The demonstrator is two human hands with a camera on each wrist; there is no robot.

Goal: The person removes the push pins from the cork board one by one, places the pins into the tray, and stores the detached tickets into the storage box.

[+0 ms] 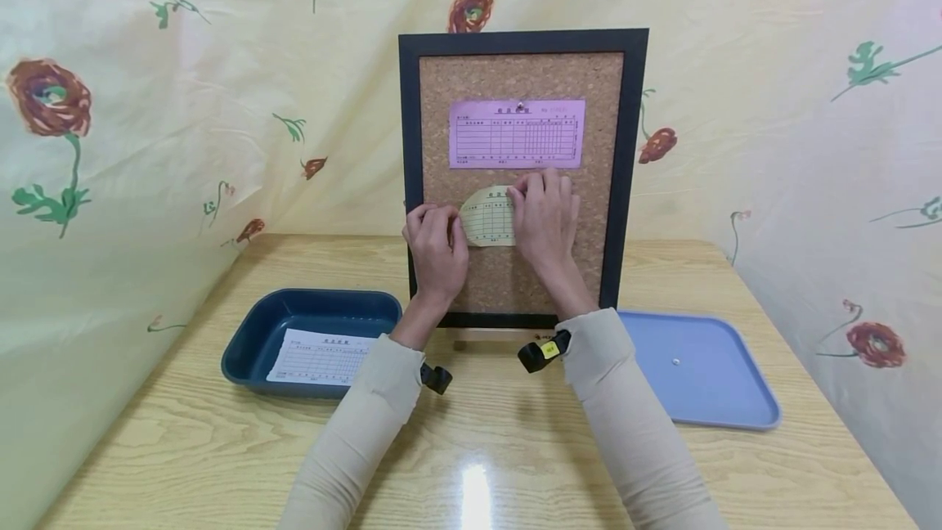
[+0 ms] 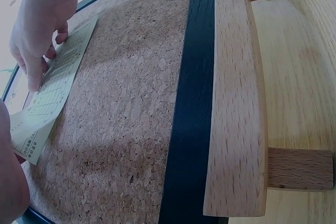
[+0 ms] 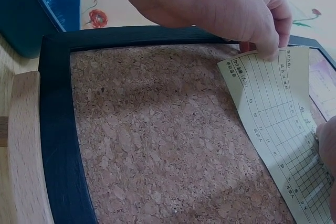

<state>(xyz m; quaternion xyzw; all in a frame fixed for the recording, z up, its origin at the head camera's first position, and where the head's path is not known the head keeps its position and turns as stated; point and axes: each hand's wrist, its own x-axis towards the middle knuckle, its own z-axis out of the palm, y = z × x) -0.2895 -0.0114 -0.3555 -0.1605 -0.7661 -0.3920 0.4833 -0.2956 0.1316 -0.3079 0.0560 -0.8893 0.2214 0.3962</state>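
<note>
A framed cork board (image 1: 530, 285) stands upright on the table. Against its lower half is a pale yellow-green receipt slip (image 1: 489, 217), its left end bowed off the cork. My left hand (image 1: 439, 252) pinches that left edge, thumb in front and fingers behind, clearest in the right wrist view (image 3: 252, 3). My right hand (image 1: 546, 215) covers the slip's right part in the head view, bent fingers touching its upper middle; I cannot tell whether they pinch something there. Above, a pink receipt slip (image 1: 515, 137) hangs flat, with a small pushpin (image 1: 520, 106) at its top middle.
At left sits a dark blue bin (image 1: 243, 350) holding a white receipt slip (image 1: 316, 357). On the right a light blue tray (image 1: 710, 395) carries a small pushpin (image 1: 675, 361). A wooden stand bar (image 2: 236, 103) runs under the frame. Floral cloth (image 1: 324, 88) hangs behind.
</note>
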